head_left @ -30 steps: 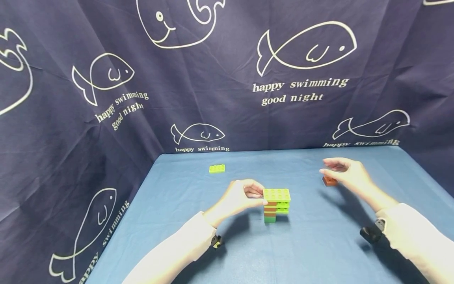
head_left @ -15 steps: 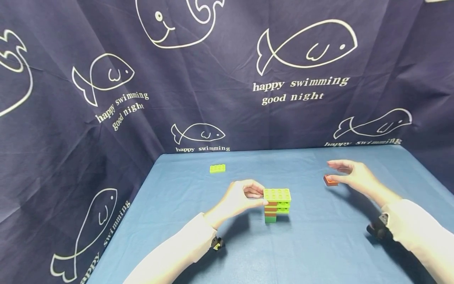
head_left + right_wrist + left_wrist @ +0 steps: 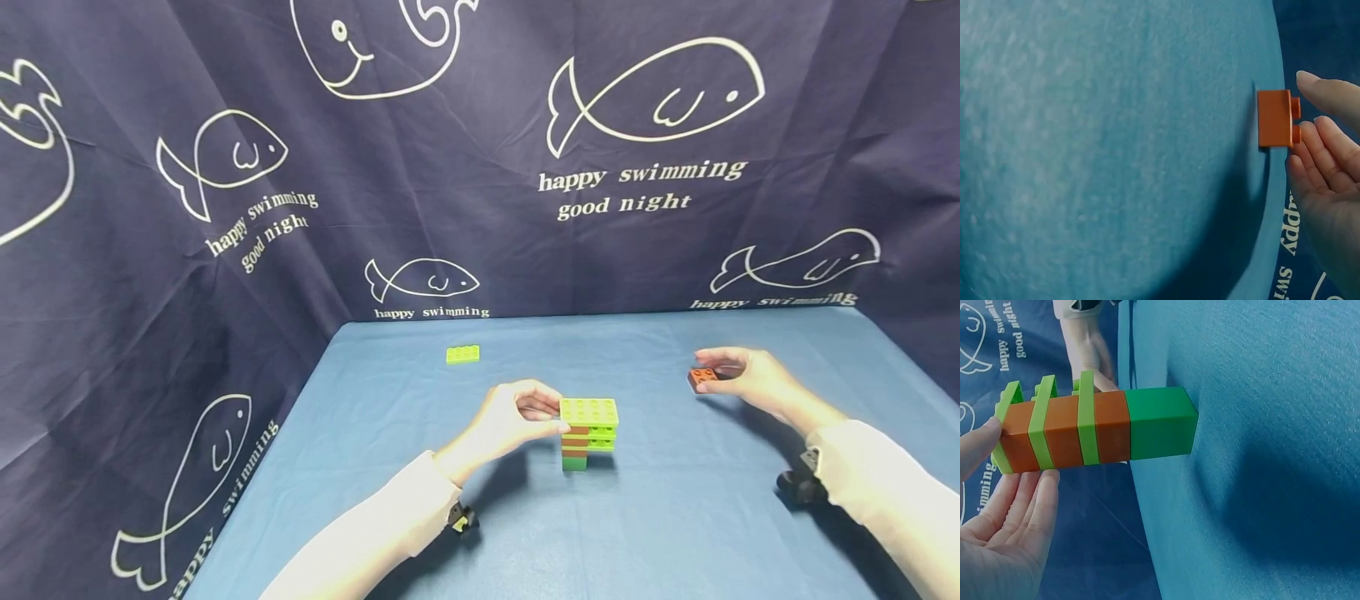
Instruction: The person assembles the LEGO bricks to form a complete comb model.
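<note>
My left hand (image 3: 510, 421) grips the top of a block tower (image 3: 574, 442), thumb on one side and fingers on the other. The left wrist view shows this tower (image 3: 1113, 428) as a green block at the base, then orange-brown blocks alternating with lime plates that stick out to one side. At the right, my right hand (image 3: 757, 383) hovers with parted thumb and fingers round an orange-brown building brick (image 3: 702, 377). This brick (image 3: 1274, 119) rests on the table, studs up. In the right wrist view a gap remains between the thumb and the brick; fingertips are close to the studs.
A lime plate (image 3: 462, 354) with studs lies at the back left of the blue-covered table (image 3: 637, 525). Behind the table and along its left side hangs a dark blue curtain (image 3: 465, 192) with white fish drawings.
My right hand has shifted slightly right and come lower, its thumb and fingers now about the orange-brown brick. My left hand and the tower stay in place.
</note>
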Action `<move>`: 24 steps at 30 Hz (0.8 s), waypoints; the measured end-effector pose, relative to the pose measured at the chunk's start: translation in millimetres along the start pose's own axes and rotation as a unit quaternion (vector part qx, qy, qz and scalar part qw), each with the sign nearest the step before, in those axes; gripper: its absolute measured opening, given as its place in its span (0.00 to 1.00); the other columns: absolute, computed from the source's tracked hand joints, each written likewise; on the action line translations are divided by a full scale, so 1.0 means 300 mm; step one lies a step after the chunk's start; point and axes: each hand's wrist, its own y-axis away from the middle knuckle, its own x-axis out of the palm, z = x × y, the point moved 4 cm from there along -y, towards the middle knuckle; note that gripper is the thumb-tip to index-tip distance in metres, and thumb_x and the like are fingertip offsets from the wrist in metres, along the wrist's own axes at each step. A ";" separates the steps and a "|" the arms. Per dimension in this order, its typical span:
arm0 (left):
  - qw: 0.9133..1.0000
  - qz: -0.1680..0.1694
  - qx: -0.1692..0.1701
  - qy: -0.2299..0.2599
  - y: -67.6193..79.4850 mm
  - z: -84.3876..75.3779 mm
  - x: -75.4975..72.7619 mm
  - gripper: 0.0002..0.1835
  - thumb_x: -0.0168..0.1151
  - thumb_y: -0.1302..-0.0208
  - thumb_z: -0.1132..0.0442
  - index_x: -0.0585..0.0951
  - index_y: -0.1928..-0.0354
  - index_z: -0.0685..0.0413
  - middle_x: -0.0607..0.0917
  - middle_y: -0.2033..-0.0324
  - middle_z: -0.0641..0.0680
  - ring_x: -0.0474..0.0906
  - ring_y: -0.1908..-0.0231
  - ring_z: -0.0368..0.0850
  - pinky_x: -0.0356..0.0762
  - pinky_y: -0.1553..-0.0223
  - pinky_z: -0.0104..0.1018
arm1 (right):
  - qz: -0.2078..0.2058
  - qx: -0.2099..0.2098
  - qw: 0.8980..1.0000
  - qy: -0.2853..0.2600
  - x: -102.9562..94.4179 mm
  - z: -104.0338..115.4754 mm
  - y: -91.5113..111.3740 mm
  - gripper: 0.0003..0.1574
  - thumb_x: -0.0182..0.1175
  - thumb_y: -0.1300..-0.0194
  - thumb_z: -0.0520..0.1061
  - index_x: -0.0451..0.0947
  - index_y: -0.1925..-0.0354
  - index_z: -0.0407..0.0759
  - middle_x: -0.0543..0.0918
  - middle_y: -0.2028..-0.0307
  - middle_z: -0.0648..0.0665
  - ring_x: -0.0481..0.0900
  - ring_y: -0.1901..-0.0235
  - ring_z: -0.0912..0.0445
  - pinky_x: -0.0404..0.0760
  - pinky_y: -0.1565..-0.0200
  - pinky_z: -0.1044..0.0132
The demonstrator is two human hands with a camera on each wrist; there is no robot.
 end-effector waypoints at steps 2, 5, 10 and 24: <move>1.000 0.000 0.002 -0.001 -0.001 0.001 0.000 0.16 0.76 0.50 0.64 0.84 0.57 0.55 0.89 0.62 0.55 0.86 0.65 0.37 0.85 0.59 0.31 | 0.003 0.001 1.000 0.000 -0.001 -0.008 -0.001 0.41 0.74 0.48 0.49 0.73 0.41 0.31 0.82 0.48 0.33 0.72 0.59 0.81 0.71 0.58 0.87; 1.000 0.000 0.003 -0.002 -0.002 0.002 0.001 0.16 0.76 0.50 0.64 0.84 0.57 0.55 0.88 0.62 0.54 0.86 0.65 0.37 0.85 0.59 0.31 | 0.007 0.004 1.000 0.000 -0.004 -0.023 -0.001 0.41 0.74 0.48 0.49 0.73 0.41 0.32 0.84 0.48 0.38 0.71 0.59 0.82 0.70 0.58 0.88; 1.000 0.001 0.002 0.000 -0.002 0.001 0.002 0.16 0.75 0.50 0.65 0.84 0.57 0.56 0.88 0.62 0.55 0.86 0.65 0.36 0.85 0.59 0.30 | 0.013 0.002 1.000 -0.013 -0.003 -0.049 -0.001 0.39 0.73 0.46 0.47 0.73 0.41 0.29 0.85 0.50 0.46 0.73 0.60 0.81 0.73 0.58 0.87; 1.000 0.005 0.016 0.010 -0.003 0.006 0.008 0.16 0.74 0.49 0.67 0.83 0.57 0.61 0.87 0.62 0.60 0.85 0.65 0.37 0.85 0.59 0.30 | 0.023 0.019 0.999 -0.033 0.001 -0.062 0.007 0.38 0.72 0.44 0.46 0.72 0.41 0.28 0.79 0.45 0.28 0.75 0.61 0.77 0.77 0.59 0.83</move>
